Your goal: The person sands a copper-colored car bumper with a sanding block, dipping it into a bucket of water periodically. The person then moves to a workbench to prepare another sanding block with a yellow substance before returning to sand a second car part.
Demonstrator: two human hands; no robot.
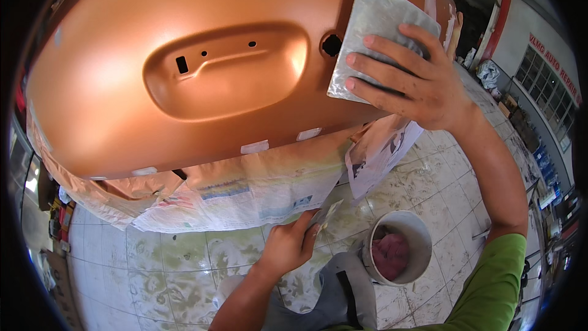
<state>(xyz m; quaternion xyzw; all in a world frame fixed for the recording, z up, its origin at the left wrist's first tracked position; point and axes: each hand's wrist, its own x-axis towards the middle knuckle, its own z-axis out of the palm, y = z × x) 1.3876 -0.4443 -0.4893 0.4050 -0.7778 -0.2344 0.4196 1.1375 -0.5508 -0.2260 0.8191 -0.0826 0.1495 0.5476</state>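
Right hand (pixel 422 83) flat, fingers spread, pressing a grey sanding sheet (pixel 373 30) against the copper-painted car panel (pixel 122 86), just right of the small keyhole (pixel 331 44) and the handle recess (pixel 229 70). Sheet near the panel's right edge; broad bare paint open to the left. Left hand (pixel 293 246) low, closed around a small folded scrap (pixel 326 214). Masking newspaper (pixel 245 193) hanging under the panel's lower edge. White bucket (pixel 398 254) with pink rag on tiled floor (pixel 171 270).
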